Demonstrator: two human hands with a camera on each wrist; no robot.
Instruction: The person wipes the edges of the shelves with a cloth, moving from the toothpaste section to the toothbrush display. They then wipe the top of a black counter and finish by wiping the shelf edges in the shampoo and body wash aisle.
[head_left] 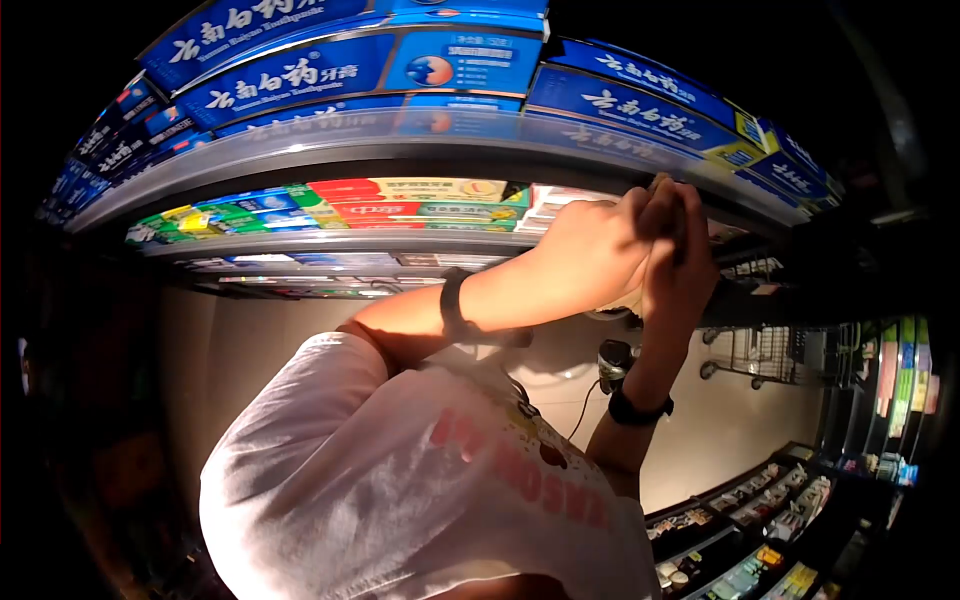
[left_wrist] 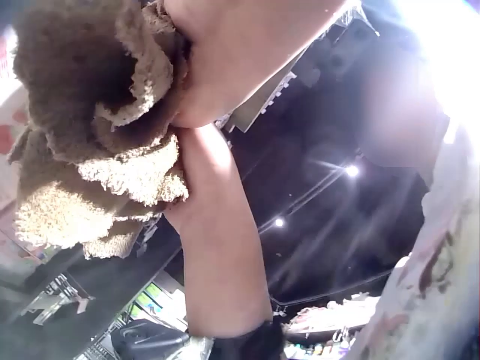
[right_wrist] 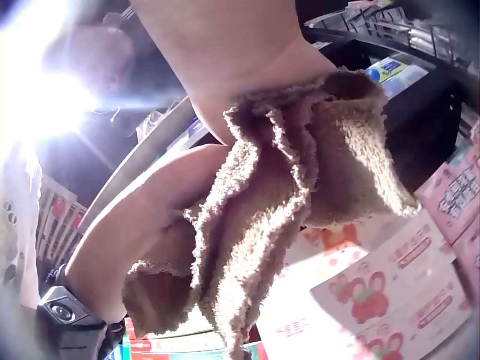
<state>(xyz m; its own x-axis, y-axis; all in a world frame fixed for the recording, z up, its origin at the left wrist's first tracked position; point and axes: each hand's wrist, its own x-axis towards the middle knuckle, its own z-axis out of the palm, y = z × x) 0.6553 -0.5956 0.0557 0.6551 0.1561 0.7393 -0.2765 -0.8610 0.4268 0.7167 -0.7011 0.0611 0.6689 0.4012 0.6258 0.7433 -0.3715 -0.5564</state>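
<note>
Both hands are pressed together in front of the shelf in the head view, the left hand (head_left: 600,245) coming in from the left and the right hand (head_left: 685,260) from below. A brown, fluffy cloth (right_wrist: 255,240) is bunched in their grip and hangs down in loose folds in the right wrist view. The same cloth (left_wrist: 64,210) fills the left side of the left wrist view. From the head, the hands hide nearly all of it, and the fingers are bent close around one another.
Blue toothpaste boxes (head_left: 290,85) are stacked on the upper shelf, behind a clear front strip (head_left: 330,135). Colourful boxes (head_left: 400,210) line the shelf below. White boxes with pink prints (right_wrist: 375,300) lie under the cloth. A shopping cart (head_left: 765,350) stands on the floor at right.
</note>
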